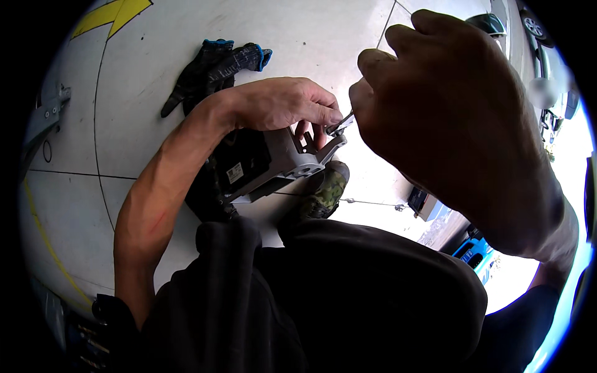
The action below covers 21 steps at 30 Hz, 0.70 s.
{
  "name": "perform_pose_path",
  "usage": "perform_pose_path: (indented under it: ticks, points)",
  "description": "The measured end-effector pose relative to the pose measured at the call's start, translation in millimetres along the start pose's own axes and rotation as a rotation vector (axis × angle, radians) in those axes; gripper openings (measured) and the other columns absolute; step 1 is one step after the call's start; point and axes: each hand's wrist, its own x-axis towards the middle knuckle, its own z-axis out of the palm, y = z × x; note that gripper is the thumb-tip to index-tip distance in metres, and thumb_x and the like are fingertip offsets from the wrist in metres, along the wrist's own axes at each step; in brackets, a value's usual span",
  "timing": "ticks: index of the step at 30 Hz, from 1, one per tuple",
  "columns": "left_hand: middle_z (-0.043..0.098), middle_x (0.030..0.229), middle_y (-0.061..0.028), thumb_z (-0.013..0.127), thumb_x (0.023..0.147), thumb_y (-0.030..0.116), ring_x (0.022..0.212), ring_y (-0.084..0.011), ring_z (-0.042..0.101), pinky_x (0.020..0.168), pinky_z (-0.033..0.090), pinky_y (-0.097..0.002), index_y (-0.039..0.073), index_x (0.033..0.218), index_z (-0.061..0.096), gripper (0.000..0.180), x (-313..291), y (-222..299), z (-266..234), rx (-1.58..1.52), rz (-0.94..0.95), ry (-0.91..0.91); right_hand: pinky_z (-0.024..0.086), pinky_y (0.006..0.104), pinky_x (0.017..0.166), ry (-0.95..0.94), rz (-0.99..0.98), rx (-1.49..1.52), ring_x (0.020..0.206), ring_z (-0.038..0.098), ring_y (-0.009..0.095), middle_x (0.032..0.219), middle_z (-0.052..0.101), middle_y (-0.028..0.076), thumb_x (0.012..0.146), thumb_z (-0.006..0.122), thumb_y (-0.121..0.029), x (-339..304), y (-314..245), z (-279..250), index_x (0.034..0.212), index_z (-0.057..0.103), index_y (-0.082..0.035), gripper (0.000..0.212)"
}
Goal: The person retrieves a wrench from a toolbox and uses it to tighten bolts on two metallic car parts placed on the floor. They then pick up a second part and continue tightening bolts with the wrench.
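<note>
A grey metal bracket (287, 152) with a black box-shaped unit (239, 158) fixed to it sits low in front of my legs. My left hand (280, 105) reaches over the unit, its thumb and fingers closed around the small fitting at the bracket's outer end. My right hand (435, 87) is raised, in a fist around a thin silver tool (348, 119), possibly a wrench. The tool's tip meets the fitting beside my left thumb. Its handle is hidden inside my right fist, so its exact kind cannot be told.
Black work gloves with blue cuffs (217, 68) lie on the pale floor beyond my left forearm. A camouflage shoe (328, 189) stands just right of the bracket. A yellow arrow (112, 17) marks the floor at top left. Parked cars (538, 46) line the far right.
</note>
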Motion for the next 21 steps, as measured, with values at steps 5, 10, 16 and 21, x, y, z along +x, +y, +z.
perform_pose_path:
  ticks: [5,10,16,21]
  points:
    - [0.077,0.092,-0.0101,0.051,0.100,0.029,0.079,-0.0177,0.068,0.077,0.055,-0.0337,-0.001,0.094,0.071,0.036,7,0,6,-0.091,0.066,0.018,0.056,0.0318,0.072,-0.029,0.016,0.012,0.075,0.069,0.013,0.080,0.072,0.004,0.080,0.084,-0.012,-5,-2,-6,0.076,0.071,-0.008,0.015]
    - [0.076,0.090,-0.0088,0.051,0.101,0.029,0.079,-0.0168,0.067,0.077,0.054,-0.0334,0.000,0.094,0.070,0.036,4,-4,3,-0.109,0.089,0.026,0.056,0.0320,0.070,-0.074,0.004,0.005,0.072,0.068,0.012,0.078,0.072,0.004,0.083,0.084,-0.012,3,-2,-7,0.076,0.072,-0.008,0.014]
    - [0.075,0.088,-0.0065,0.048,0.110,0.037,0.078,-0.0150,0.066,0.076,0.053,-0.0321,0.003,0.099,0.071,0.043,5,-1,9,0.015,-0.014,0.081,0.056,0.0322,0.068,-0.176,0.024,0.068,0.068,0.068,0.011,0.075,0.072,0.004,0.086,0.083,-0.012,4,5,2,0.076,0.073,-0.007,0.015]
    - [0.069,0.094,-0.0033,0.050,0.113,0.043,0.082,-0.0109,0.066,0.079,0.054,-0.0298,0.003,0.121,0.069,0.045,1,-9,9,-0.052,-0.141,0.095,0.058,0.0336,0.067,0.087,0.390,0.905,0.066,0.066,0.013,0.078,0.071,0.007,0.098,0.072,-0.011,-64,-20,105,0.091,0.074,-0.006,0.009]
